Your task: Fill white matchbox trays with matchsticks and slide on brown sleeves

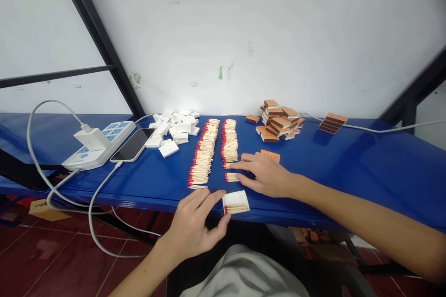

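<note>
My left hand (197, 225) pinches the left edge of a small white matchbox tray (236, 202) that holds a few red-tipped matches and rests at the front edge of the blue table (348, 167). My right hand (266, 174) lies flat on the table, its fingers stretched out over a small bunch of matches (230, 177). That bunch sits at the near end of the right row of matches (229, 143). A longer left row of matches (205, 153) runs beside it. One brown matchbox sleeve (271, 155) lies just behind my right hand.
A heap of white inner trays (174, 130) lies at the back left, next to a phone (133, 145) and a power strip with charger (99, 144) trailing cables. Stacked brown sleeves (280, 121) and a smaller stack (332, 122) stand at the back right against the white wall.
</note>
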`<action>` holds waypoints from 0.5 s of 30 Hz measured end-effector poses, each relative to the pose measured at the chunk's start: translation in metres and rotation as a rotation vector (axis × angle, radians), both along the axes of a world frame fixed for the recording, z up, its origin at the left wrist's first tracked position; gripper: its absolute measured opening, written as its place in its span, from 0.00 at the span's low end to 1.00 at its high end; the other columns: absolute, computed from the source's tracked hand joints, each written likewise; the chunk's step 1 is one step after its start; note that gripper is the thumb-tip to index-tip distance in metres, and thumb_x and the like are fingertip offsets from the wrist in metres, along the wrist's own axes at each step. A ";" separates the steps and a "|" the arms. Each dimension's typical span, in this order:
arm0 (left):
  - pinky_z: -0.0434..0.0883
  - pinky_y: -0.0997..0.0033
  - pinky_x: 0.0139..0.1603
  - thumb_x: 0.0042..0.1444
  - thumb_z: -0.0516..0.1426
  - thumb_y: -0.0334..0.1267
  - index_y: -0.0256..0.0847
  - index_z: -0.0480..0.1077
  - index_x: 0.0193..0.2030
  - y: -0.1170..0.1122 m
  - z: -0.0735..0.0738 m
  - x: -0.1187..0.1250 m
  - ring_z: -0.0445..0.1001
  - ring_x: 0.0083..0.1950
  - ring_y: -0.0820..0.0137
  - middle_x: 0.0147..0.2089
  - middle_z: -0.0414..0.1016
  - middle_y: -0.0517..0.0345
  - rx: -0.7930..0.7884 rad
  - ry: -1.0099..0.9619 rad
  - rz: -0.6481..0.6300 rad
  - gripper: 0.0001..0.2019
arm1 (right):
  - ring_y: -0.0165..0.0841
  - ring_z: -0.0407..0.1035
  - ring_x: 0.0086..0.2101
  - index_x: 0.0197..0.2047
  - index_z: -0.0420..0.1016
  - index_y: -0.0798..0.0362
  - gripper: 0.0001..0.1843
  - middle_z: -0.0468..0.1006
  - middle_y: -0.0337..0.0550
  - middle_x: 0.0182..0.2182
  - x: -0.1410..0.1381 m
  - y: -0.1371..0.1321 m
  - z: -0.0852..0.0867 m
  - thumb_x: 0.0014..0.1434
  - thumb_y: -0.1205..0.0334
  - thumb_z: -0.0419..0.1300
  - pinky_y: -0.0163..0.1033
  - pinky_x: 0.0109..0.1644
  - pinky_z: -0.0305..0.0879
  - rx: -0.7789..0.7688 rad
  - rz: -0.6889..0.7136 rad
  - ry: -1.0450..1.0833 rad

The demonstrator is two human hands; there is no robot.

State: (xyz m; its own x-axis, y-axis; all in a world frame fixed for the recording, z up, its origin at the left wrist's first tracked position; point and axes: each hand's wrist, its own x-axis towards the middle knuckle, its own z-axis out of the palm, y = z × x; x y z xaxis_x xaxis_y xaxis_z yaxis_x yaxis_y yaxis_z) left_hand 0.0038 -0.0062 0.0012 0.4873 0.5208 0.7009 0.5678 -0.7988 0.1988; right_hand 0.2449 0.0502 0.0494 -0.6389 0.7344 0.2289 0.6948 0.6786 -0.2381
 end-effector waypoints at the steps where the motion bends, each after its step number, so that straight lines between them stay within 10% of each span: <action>1: 0.73 0.67 0.37 0.60 0.58 0.36 0.37 0.70 0.53 0.000 0.000 0.000 0.73 0.35 0.66 0.35 0.74 0.53 0.002 0.000 0.001 0.15 | 0.34 0.69 0.35 0.58 0.75 0.49 0.18 0.76 0.45 0.39 0.000 0.000 0.000 0.70 0.58 0.51 0.41 0.42 0.55 0.001 0.000 -0.001; 15: 0.74 0.67 0.36 0.60 0.58 0.37 0.37 0.71 0.53 0.000 0.000 0.000 0.74 0.34 0.66 0.35 0.74 0.53 0.003 0.004 0.009 0.15 | 0.31 0.65 0.31 0.50 0.79 0.51 0.16 0.75 0.43 0.35 -0.001 -0.001 0.000 0.69 0.58 0.51 0.40 0.41 0.53 0.034 0.014 -0.015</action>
State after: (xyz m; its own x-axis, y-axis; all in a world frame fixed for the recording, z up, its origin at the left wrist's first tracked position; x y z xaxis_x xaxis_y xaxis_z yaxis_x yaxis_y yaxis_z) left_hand 0.0035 -0.0060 0.0009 0.4856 0.5226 0.7007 0.5754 -0.7946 0.1939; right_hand 0.2443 0.0493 0.0498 -0.6523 0.7175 0.2443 0.6886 0.6957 -0.2045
